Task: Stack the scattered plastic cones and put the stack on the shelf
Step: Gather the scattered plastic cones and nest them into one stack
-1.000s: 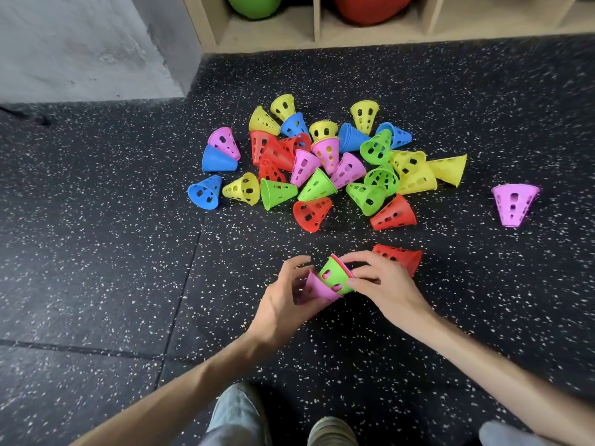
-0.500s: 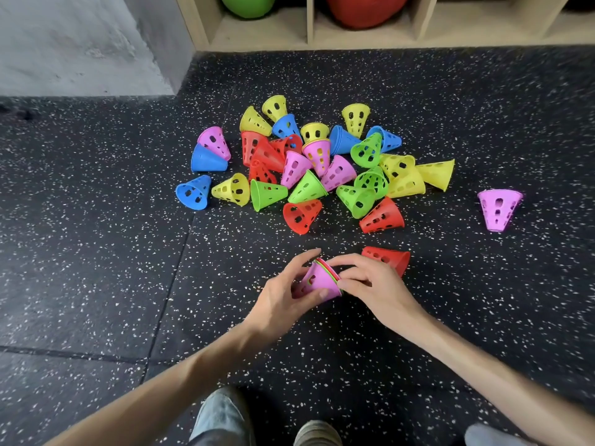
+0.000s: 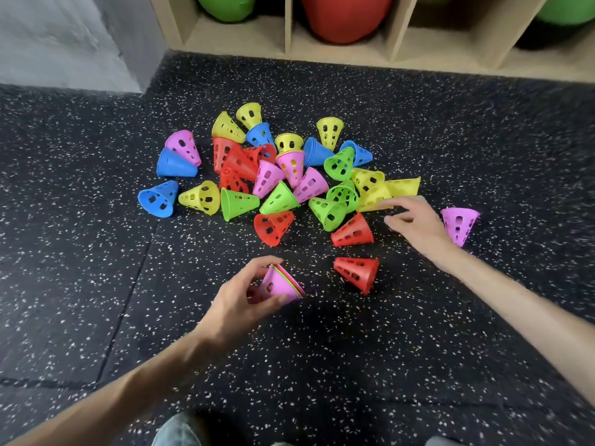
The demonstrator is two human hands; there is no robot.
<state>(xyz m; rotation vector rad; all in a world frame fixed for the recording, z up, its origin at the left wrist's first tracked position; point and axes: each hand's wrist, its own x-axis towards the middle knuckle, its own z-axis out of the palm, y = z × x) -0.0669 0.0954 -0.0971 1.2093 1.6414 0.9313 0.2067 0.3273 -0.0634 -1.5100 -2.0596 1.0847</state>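
Observation:
My left hand point(image 3: 244, 297) grips a small stack of nested cones point(image 3: 279, 284), pink outermost with green and red rims showing, held just above the floor. My right hand point(image 3: 415, 220) reaches out empty with loose fingers, its fingertips near a yellow cone point(image 3: 373, 197) at the right side of the heap. Several perforated cones in yellow, blue, red, pink and green lie in a scattered pile point(image 3: 280, 175). A lone red cone point(image 3: 357, 273) lies close to the stack, another red cone point(image 3: 352, 233) beyond it, and a pink cone point(image 3: 458, 222) stands apart right of my hand.
A wooden shelf unit point(image 3: 399, 27) with open compartments stands at the far edge, holding green and red balls point(image 3: 346, 14). A grey wall point(image 3: 64, 37) rises at the far left. The floor is dark speckled rubber matting. My shoes show at the bottom.
My right hand let go of the stack and moved right and forward toward the pile. My left hand keeps holding the nested cones in about the same spot.

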